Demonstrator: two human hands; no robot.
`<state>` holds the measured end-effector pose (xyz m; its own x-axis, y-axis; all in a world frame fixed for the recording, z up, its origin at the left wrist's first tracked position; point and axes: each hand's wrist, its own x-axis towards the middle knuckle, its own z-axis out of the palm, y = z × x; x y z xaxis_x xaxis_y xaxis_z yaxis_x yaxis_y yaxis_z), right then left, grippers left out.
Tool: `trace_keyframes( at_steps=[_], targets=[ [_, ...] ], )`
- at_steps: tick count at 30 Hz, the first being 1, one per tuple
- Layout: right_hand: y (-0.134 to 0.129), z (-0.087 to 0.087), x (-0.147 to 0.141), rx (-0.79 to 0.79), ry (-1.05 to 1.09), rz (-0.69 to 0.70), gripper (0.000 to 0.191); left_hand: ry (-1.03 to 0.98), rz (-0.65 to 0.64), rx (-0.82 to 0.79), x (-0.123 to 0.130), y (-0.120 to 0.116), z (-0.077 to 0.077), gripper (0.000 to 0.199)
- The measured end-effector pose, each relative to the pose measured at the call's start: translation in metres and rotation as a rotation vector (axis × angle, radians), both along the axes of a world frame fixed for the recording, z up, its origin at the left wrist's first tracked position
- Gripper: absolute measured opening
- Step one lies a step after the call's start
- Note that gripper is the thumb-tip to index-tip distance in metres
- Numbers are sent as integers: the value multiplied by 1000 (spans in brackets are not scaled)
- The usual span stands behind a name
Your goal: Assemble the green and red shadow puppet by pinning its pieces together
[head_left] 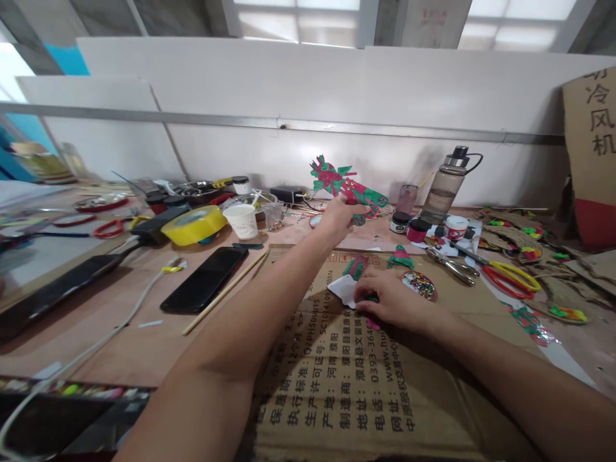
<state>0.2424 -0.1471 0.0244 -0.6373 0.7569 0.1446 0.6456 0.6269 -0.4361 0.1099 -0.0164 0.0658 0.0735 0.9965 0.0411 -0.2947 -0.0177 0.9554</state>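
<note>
We are looking in on a craft workshop, where pliers (452,266), scissors (513,279) and a roll of yellow tape (195,224) are lying among paint jars (418,231) and a dish of loose sequins (419,285) on a pinkish worktop (103,353). We are seeing handwork in a painted pink-and-green cutout (332,178), while a sheet of printed cardboard (293,410) is covering part of that worktop. Behind, plain white panels (240,80) crossed by a metal rail (226,120) are standing below bright windows (269,25).
</note>
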Motion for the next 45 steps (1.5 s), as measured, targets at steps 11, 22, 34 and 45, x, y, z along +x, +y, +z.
trace_keyframes(
  at_steps=[11, 22, 34, 45],
  targets=[
    [8, 2, 7, -155, 332, -108, 4, 6, -103, 87, 5, 4, -10, 32],
    [13, 34, 29, -263, 528, -358, 18, 85, -82, 125, 15, -2, -21, 28],
    [20, 29, 32, -612, 948, -538, 14, 352, -28, 225, 36, -22, -38, 24],
    [32, 13, 33, -435, 1092, -476, 23, 518, 249, 320, 42, -39, -27, 18]
  ],
)
